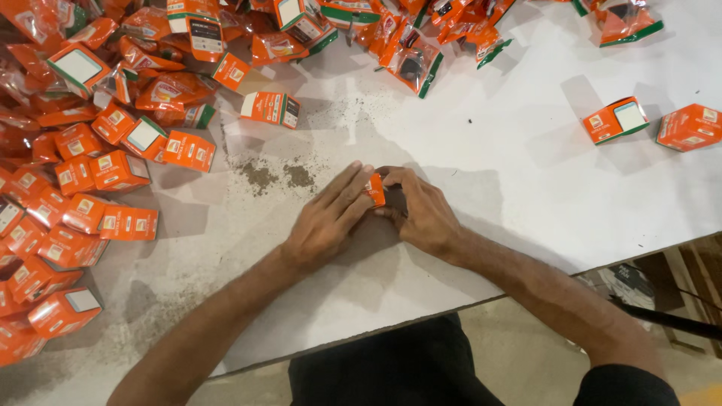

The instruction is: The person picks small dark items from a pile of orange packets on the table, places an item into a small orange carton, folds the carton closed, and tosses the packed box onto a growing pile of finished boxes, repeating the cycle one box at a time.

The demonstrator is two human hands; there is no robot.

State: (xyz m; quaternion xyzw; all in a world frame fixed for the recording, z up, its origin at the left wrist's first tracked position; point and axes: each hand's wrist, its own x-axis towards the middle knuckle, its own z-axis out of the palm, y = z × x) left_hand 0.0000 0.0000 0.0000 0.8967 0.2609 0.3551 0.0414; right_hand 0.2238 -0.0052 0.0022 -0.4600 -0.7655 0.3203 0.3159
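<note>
A small orange box (375, 189) sits pinched between the left hand (329, 218) and right hand (421, 210), both closed on it, on the white desk (489, 165).

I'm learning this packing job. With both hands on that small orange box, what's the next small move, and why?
Probably press the box shut: the left hand and the right hand pinch it between them on the white table, its end hidden by fingers.
</note>
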